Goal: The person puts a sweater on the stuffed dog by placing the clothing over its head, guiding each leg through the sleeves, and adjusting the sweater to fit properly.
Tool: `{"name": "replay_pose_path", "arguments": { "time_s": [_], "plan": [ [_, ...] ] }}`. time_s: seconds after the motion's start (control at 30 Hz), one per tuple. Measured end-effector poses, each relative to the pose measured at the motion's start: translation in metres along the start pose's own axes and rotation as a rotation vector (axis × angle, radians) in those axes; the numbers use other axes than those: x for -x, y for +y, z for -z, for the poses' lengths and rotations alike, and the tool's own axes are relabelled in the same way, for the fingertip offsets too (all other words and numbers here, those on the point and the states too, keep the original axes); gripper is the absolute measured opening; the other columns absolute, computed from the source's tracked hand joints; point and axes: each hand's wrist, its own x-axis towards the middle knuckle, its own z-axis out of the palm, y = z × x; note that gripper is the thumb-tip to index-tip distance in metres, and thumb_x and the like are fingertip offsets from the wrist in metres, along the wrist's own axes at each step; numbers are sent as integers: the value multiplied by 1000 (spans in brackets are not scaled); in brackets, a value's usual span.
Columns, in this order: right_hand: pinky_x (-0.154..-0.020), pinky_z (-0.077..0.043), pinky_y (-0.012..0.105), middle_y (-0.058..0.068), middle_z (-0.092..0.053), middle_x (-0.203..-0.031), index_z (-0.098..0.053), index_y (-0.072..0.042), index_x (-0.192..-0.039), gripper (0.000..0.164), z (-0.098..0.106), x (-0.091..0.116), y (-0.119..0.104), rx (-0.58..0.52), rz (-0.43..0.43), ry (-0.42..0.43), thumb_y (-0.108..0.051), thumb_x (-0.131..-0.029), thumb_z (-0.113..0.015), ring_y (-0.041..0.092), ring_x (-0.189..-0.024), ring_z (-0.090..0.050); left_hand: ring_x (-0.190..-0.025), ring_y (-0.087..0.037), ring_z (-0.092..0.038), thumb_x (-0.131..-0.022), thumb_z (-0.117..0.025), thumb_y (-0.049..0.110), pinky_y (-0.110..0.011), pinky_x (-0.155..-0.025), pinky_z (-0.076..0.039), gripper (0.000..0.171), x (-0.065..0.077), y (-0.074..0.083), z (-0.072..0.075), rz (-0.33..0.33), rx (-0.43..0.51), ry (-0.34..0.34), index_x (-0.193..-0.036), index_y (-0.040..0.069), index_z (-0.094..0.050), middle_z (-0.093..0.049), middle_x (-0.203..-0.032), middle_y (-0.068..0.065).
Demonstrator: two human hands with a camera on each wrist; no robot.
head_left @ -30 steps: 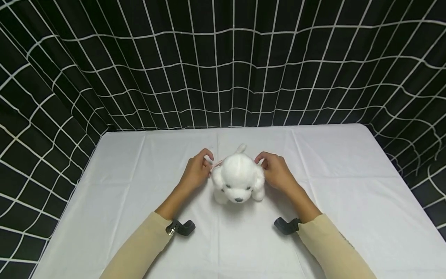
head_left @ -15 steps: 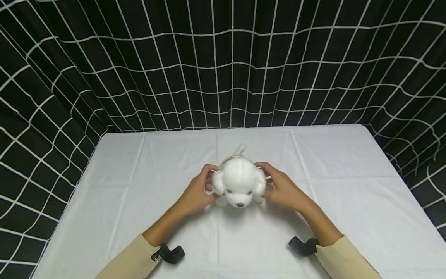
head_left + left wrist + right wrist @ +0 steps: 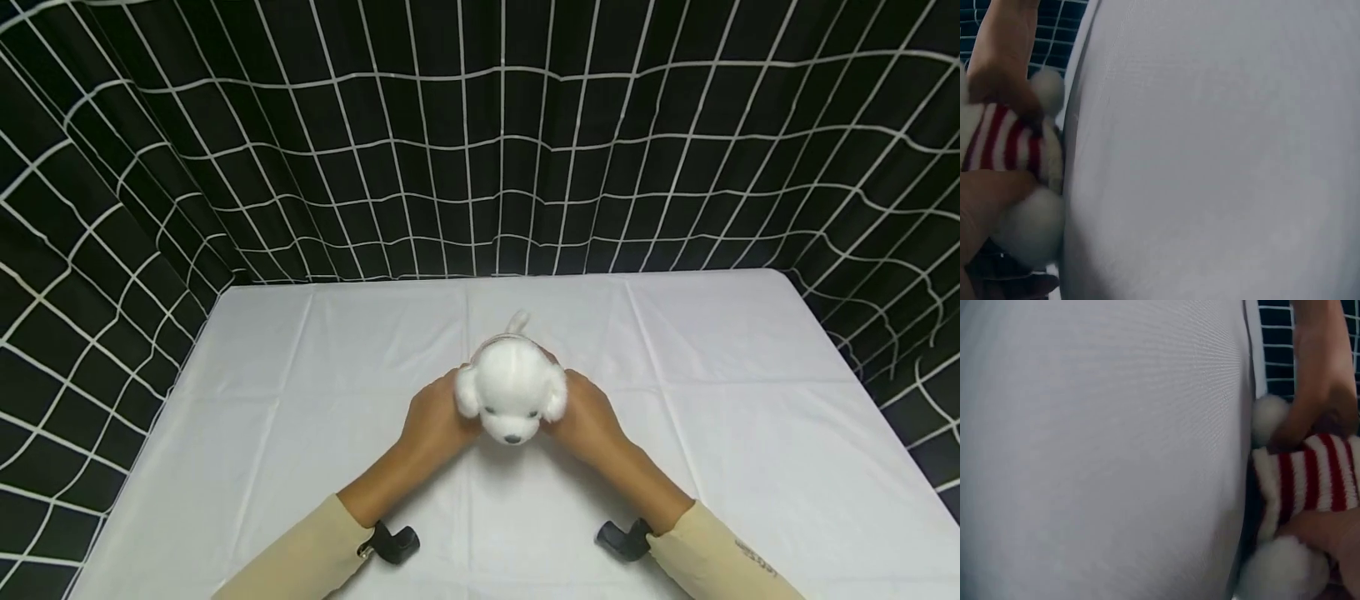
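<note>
A white plush dog [image 3: 512, 379] stands at the middle of the table, facing me, its tail up behind its head. My left hand [image 3: 441, 412] grips its body from the left, and my right hand [image 3: 590, 417] grips it from the right. The dog's head and ears hide most fingers in the head view. Both wrist views show a red-and-white striped knit garment [image 3: 1319, 478] on the body. The left thumb [image 3: 1007, 184] presses on the striped cloth beside a round white paw [image 3: 1035, 228]. Across from it, the right thumb [image 3: 1022, 103] touches the same cloth.
A white cloth with fold creases covers the table [image 3: 360, 342]. Black curtains with a white grid [image 3: 517, 167] hang behind it and along both sides. Dark wrist-worn devices [image 3: 393, 543] stick out by the cream sleeves [image 3: 300, 554].
Both hands have closed inward from beside the dog and now grip its body. Fingers visible at its sides before are now mostly behind the head, and the garment's edge beside the neck has shifted.
</note>
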Motion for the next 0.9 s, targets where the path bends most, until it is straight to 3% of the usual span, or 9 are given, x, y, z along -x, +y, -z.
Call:
{"name": "replay_pose_path", "arguments": {
  "time_s": [0.2,0.3,0.37,0.47,0.57,0.63,0.7,0.8,0.9],
  "plan": [
    [-47,-40,33,-5,-45,-53,-65,-4,-96,15,0,0,-2,114,-9,41,-6,-84,-74,12,-51,-41,-50,-20,-51,-79,-76,24,-32,-49,-36,27,-2,5,5,-149,-331,90,-70,14,-52,-51,-66,0],
    [-46,-39,33,-5,-44,-50,-55,-10,-72,22,-1,-2,-4,132,-69,43,-7,-83,-73,12,-48,-39,-48,-17,-48,-80,-76,23,-30,-48,-35,27,-2,7,7,-183,-356,74,-71,14,-52,-51,-66,1],
    [-46,-39,33,-4,-46,-52,-52,-12,-69,26,0,-2,-5,113,-101,8,-7,-84,-73,13,-48,-41,-51,-15,-50,-79,-77,27,-30,-49,-39,24,-3,4,11,-181,-305,7,-75,14,-57,-53,-69,2],
    [-54,-47,35,4,-62,-67,-66,-4,-93,11,9,-2,-1,22,-103,-106,-10,-88,-73,16,-58,-53,-64,-14,-55,-81,-80,30,-32,-57,-47,23,-5,-5,23,-106,-87,-190,-91,14,-67,-60,-79,2],
    [-80,-56,46,17,-72,-108,-55,-1,-138,54,26,-7,10,-173,-100,-265,-14,-89,-73,29,-93,-69,-84,-15,-66,-87,-78,26,-35,-75,-55,28,-11,-20,36,16,196,-356,-113,15,-72,-71,-101,-1],
    [-92,-51,51,22,-68,-124,-41,1,-151,68,37,-11,20,-330,-150,-368,-12,-91,-69,36,-111,-65,-90,-18,-70,-92,-72,18,-37,-81,-56,27,-15,-29,39,85,346,-386,-119,11,-72,-73,-108,-5],
    [-94,-50,51,23,-68,-121,-45,3,-148,61,44,-16,30,-406,-195,-389,-6,-91,-65,38,-113,-64,-86,-20,-73,-95,-67,15,-37,-77,-58,22,-19,-36,38,141,433,-373,-116,8,-73,-74,-107,-8],
    [-92,-51,50,21,-68,-119,-51,3,-143,57,47,-20,37,-333,-141,-332,1,-88,-66,38,-109,-64,-66,-18,-70,-94,-66,14,-31,-61,-56,14,-24,-41,31,197,454,-333,-102,6,-74,-74,-86,-7],
    [-105,-41,60,22,-54,-143,-51,-4,-146,71,43,-20,35,-235,-1,-267,-1,-80,-79,42,-132,-51,-56,-15,-65,-90,-66,14,-27,-53,-52,13,-30,-41,23,220,435,-317,-90,5,-75,-71,-73,-4]
  ]
}}
